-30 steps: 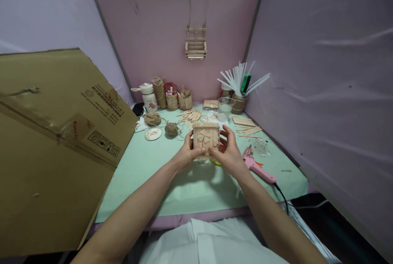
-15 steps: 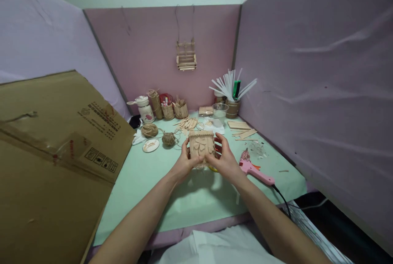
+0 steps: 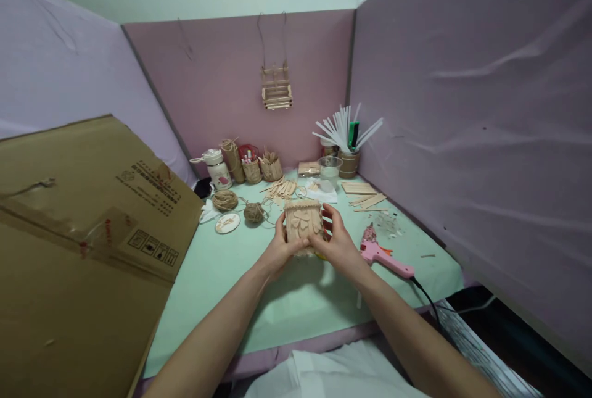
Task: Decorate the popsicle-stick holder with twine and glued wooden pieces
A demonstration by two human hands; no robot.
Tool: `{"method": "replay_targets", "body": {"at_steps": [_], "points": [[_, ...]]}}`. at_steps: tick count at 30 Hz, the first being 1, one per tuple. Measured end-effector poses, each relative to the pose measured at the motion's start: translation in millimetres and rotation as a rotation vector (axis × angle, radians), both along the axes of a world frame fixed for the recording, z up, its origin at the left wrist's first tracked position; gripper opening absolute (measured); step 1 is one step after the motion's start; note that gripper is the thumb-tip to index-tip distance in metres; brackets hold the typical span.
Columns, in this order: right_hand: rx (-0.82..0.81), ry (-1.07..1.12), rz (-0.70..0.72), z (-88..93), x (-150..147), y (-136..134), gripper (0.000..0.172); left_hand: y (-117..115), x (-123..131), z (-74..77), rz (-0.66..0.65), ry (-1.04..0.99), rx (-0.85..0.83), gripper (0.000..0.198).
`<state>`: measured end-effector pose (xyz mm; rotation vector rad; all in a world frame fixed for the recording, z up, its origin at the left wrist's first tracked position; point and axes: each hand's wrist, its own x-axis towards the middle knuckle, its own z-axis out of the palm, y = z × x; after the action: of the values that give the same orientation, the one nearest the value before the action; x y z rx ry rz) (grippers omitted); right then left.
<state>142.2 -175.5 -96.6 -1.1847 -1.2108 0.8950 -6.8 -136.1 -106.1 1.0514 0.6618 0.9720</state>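
A small pale wooden craft piece (image 3: 303, 220) with leaf-like pieces on its face is held upright above the green tabletop. My left hand (image 3: 279, 248) grips its left side, thumb across the lower front. On the right side my right hand (image 3: 339, 240) holds it too, its thumb low on the front and its fingers curled round the edge. Something yellow shows partly under the piece. Right of my right hand lies a pink glue gun (image 3: 386, 258).
Twine balls (image 3: 225, 200), a white round disc (image 3: 227, 223), loose sticks (image 3: 283, 187) and a clear cup (image 3: 330, 169) stand or lie behind. Flat wood strips (image 3: 359, 189) are at the right. A large cardboard box (image 3: 87, 250) fills the left. A wooden swing (image 3: 277, 92) hangs at the back.
The view has tilted slightly upward, so more of the wall picture shows. Both hands keep hold of the wooden piece, nearly unmoved.
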Motion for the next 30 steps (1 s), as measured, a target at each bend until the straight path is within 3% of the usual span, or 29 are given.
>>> {"method": "replay_targets", "body": {"at_steps": [6,10,15,20,24,30], "points": [[-0.038,0.077,0.005,-7.2,8,4,0.075,-1,1,3.7,0.024,0.013,-0.077,0.099],[-0.035,0.035,0.002,-5.3,26,1,0.063,1,-1,5.2,0.037,-0.017,-0.149,0.091],[-0.035,-0.521,-0.038,-1.5,79,-22,0.041,8,-5,3.1,0.062,-0.076,-0.202,0.082],[-0.187,-1.131,-0.049,-20.1,133,-46,0.028,10,-6,0.8,0.1,-0.105,-0.183,0.078],[-0.276,-1.28,-0.076,-32.9,143,-55,0.023,9,-4,1.0,0.134,-0.085,-0.164,0.079],[-0.227,-1.302,-0.173,-30.0,132,-53,0.03,4,-3,6.2,0.151,-0.029,-0.116,0.084]]}}
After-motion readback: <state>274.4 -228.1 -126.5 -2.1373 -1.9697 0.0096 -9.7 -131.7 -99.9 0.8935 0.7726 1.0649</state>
